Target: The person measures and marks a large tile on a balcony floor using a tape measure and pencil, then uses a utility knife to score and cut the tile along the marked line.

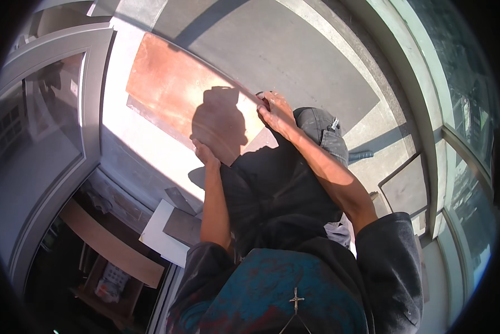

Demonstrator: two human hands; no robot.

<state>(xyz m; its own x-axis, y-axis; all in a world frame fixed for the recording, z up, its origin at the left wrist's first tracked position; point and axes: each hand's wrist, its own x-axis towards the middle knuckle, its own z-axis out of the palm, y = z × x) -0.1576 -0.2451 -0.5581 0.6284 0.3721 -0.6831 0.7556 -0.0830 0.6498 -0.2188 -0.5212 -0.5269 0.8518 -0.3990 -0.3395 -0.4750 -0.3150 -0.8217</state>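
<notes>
So the head view looks straight down at a big reddish-brown board lying flat on a pale grey floor, most of it lit up hard by the sun. The person's shadow falls right across the near end of the board.

The right hand is at the board's near right corner, fingers curled over the edge like it's gripping it there. The left hand is lower down at the near edge of the board, touching it, but it's half lost in the shadow, so I honestly can't tell if it's clamped on the edge or just pressed flat against it. Both forearms are bare, with dark sleeves pushed up at the elbows.

Between the arms you get the person's dark trousers, and a grey-jeaned knee pokes out just beside the right hand. A small cross pendant hangs over a teal top at the bottom of the frame.

Off to the left there's a white glazed door frame, and below the left arm a white sheet with a grey panel lying on top of it. On the right, a curved pale-green window frame runs along the edge.
</notes>
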